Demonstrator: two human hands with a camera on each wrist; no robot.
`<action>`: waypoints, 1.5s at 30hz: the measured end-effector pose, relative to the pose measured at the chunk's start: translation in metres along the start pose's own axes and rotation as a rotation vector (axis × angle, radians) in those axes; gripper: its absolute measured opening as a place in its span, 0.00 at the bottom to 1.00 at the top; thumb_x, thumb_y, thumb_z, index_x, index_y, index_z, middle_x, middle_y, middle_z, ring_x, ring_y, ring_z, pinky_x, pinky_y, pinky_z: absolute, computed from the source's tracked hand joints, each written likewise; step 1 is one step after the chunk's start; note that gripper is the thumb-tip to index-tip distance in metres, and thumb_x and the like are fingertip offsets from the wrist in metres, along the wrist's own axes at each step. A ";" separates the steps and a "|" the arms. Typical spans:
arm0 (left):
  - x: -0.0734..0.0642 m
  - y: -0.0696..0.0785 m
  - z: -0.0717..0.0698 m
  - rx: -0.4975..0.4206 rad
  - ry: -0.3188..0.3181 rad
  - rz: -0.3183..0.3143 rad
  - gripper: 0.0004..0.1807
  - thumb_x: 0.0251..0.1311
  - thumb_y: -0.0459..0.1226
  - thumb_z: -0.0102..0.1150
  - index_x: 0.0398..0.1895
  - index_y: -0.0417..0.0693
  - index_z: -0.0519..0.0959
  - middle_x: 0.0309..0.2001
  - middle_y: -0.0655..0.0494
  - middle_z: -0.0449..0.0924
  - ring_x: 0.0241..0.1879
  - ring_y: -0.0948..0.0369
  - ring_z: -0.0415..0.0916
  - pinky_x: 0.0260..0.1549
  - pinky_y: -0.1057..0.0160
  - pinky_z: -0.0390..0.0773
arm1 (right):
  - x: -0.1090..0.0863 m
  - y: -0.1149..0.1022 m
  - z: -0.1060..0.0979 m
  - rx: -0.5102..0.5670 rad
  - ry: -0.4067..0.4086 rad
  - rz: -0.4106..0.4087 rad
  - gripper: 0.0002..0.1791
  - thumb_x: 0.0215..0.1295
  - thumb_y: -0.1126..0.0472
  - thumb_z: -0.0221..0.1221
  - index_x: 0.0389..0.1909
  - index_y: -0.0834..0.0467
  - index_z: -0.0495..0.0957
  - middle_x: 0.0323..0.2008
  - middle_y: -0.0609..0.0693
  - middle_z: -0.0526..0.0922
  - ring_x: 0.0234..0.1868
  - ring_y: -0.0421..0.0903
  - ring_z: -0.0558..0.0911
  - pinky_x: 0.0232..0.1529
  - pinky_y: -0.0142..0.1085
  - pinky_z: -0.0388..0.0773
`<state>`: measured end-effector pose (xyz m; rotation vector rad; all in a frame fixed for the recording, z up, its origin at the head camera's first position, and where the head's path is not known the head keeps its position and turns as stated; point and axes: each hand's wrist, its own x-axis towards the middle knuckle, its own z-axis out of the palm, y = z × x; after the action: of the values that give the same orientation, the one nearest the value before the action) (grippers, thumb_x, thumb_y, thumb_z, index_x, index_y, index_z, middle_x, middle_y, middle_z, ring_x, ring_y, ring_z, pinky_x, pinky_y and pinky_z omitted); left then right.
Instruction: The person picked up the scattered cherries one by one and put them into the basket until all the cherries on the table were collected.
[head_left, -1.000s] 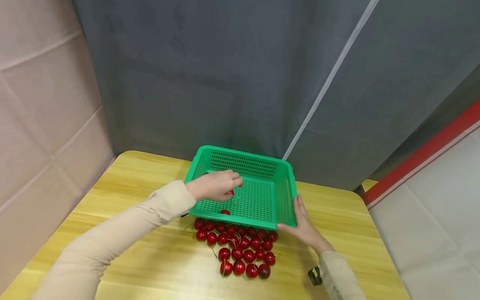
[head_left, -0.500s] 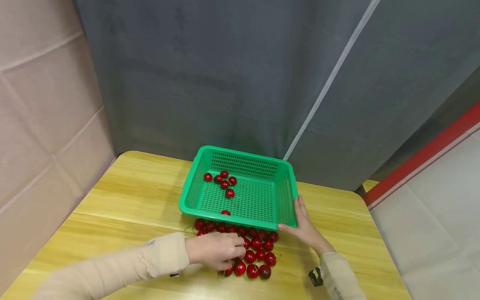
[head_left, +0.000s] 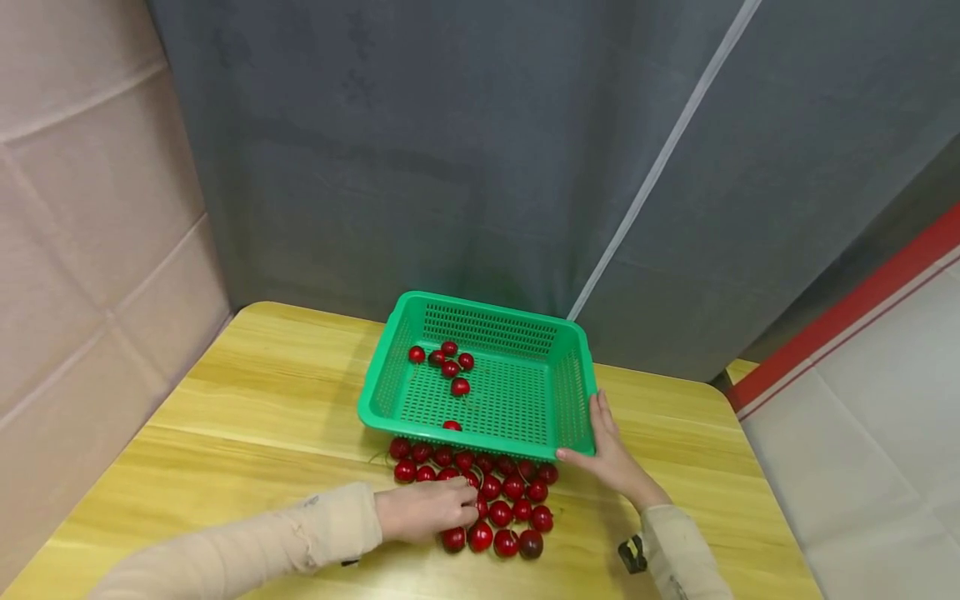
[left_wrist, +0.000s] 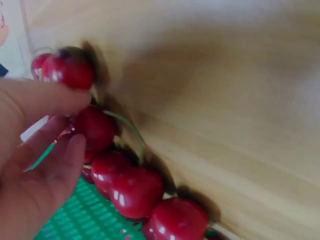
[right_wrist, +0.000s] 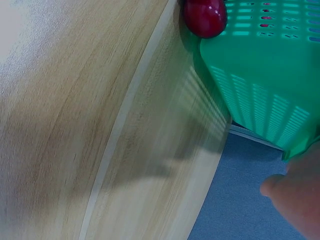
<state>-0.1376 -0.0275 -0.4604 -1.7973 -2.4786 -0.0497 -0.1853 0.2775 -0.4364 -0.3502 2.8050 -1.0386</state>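
Several dark red cherries (head_left: 500,513) lie in loose rows on the wooden table, some with green stems. At the left side of these rows is my left hand (head_left: 427,508), its thumb and fingertips around one cherry (left_wrist: 95,127) in the left wrist view. In the head view the hand hides that fruit. A green slotted plastic basket (head_left: 480,439) stands just behind the rows, with several cherries (head_left: 450,369) inside, mostly toward its left. My right hand (head_left: 611,454) holds the basket's front right corner, thumb at the front rim and fingers along the right side.
The yellow wooden table (head_left: 285,400) ends behind the basket at a dark grey curtain (head_left: 420,167). Pale panels (head_left: 97,250) stand at the left, and a white panel with a red edge (head_left: 840,308) at the right. A small black strap piece (head_left: 632,554) shows by the right wrist.
My left hand has come out of the basket, down to the cherries on the table, and has shifted slightly there. One more cherry now shows lying in the basket. The right hand stays put.
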 end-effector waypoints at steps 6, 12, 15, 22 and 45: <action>0.001 -0.006 0.004 0.026 0.021 -0.013 0.10 0.49 0.35 0.61 0.37 0.55 0.79 0.36 0.63 0.74 0.36 0.69 0.70 0.37 0.79 0.70 | 0.000 0.000 0.001 -0.003 -0.005 0.005 0.60 0.52 0.45 0.62 0.69 0.62 0.28 0.69 0.57 0.23 0.68 0.64 0.33 0.59 0.65 0.41; 0.001 -0.007 0.005 0.039 0.038 -0.007 0.07 0.50 0.37 0.60 0.34 0.56 0.79 0.34 0.65 0.75 0.33 0.69 0.67 0.34 0.78 0.67 | 0.000 0.000 0.001 -0.005 -0.001 0.004 0.60 0.52 0.46 0.62 0.69 0.62 0.29 0.69 0.57 0.24 0.68 0.65 0.33 0.59 0.66 0.42; 0.001 -0.008 0.002 0.027 0.036 -0.007 0.07 0.50 0.37 0.61 0.34 0.55 0.79 0.33 0.65 0.75 0.33 0.70 0.68 0.35 0.78 0.68 | -0.001 0.000 0.001 -0.002 -0.003 0.003 0.60 0.52 0.46 0.62 0.69 0.62 0.29 0.70 0.57 0.24 0.68 0.65 0.33 0.59 0.66 0.42; 0.003 -0.007 -0.013 -0.024 0.058 0.016 0.08 0.47 0.35 0.64 0.32 0.54 0.78 0.32 0.65 0.75 0.31 0.71 0.68 0.33 0.80 0.68 | -0.002 0.000 0.000 0.000 -0.001 0.008 0.59 0.52 0.46 0.62 0.69 0.62 0.29 0.69 0.57 0.23 0.68 0.65 0.33 0.59 0.66 0.42; 0.066 -0.118 -0.128 -0.268 0.088 -0.234 0.09 0.54 0.30 0.58 0.39 0.43 0.76 0.39 0.52 0.76 0.36 0.61 0.73 0.36 0.68 0.75 | -0.002 0.000 0.001 0.023 -0.001 0.018 0.60 0.52 0.46 0.62 0.69 0.61 0.29 0.69 0.57 0.23 0.68 0.65 0.33 0.59 0.66 0.42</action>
<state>-0.2647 -0.0113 -0.3255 -1.5363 -2.7098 -0.4853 -0.1832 0.2774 -0.4373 -0.3222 2.7875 -1.0659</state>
